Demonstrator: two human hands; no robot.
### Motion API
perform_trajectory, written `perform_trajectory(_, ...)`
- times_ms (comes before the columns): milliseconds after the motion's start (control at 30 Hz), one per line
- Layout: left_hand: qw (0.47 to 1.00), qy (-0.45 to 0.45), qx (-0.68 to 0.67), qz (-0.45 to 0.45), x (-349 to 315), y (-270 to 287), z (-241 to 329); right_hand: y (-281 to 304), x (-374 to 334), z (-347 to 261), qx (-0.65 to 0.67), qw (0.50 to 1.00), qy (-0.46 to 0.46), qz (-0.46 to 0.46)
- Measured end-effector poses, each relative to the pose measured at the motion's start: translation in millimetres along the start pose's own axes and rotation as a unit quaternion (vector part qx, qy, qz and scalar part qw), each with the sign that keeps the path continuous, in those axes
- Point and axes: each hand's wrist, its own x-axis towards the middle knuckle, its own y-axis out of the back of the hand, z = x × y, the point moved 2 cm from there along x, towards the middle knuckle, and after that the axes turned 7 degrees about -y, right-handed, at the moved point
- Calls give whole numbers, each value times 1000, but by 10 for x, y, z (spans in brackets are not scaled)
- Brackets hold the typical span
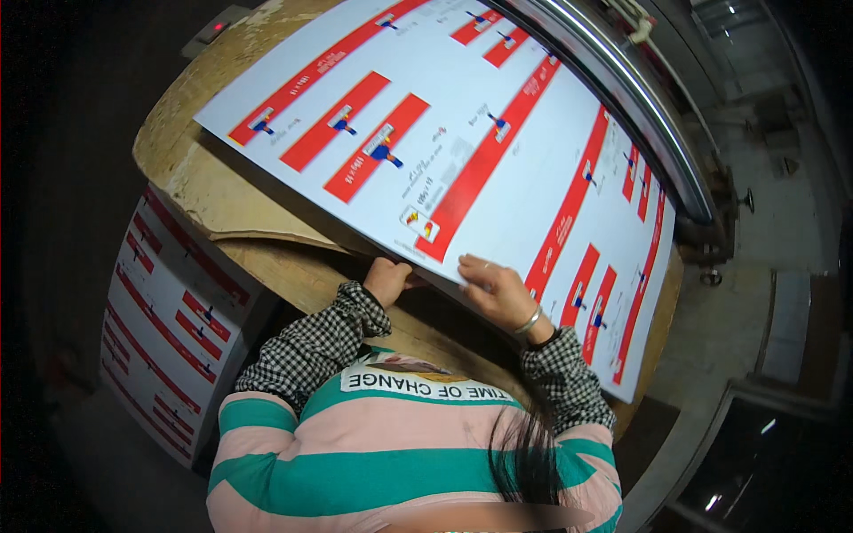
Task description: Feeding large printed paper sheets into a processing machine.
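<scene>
A large white printed sheet [498,191] with red bands and small blue figures lies slanted over a wooden table [191,182]. My right hand [499,293], with a bracelet at the wrist, is at the sheet's near edge, its fingers over the top and its thumb hidden, gripping it. To its left, my left hand [388,282] is closed just below the same edge. Its fingertips are partly hidden, and I cannot make out what they hold. The sheet's left part stands a little off the wood, casting a dark shadow.
A curved shiny metal bar [635,102] of a machine runs across the sheet's far side. A stack of similar printed sheets [169,329] stands low on the left. Behind the table's far left corner is a small box with a red light [216,28].
</scene>
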Motion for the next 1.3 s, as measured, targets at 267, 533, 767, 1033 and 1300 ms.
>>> perform_trajectory(267,990,-135,22,27,-174,-81,96,345,666,615,17,959,-255,125)
perform_trajectory(533,968,-57,246,-6,65,-285,251,-86,390,78,-231,966,15,-117)
perform_trajectory(767,963,-55,265,6,527,-253,-17,680,472,-673,-112,948,-217,-206)
perform_trajectory(1033,836,-13,539,-103,643,-259,-193,436,162,-1063,122,944,-194,-239)
perform_trajectory(1300,930,47,274,239,305,-152,-253,152,216,77,123,975,-123,-138)
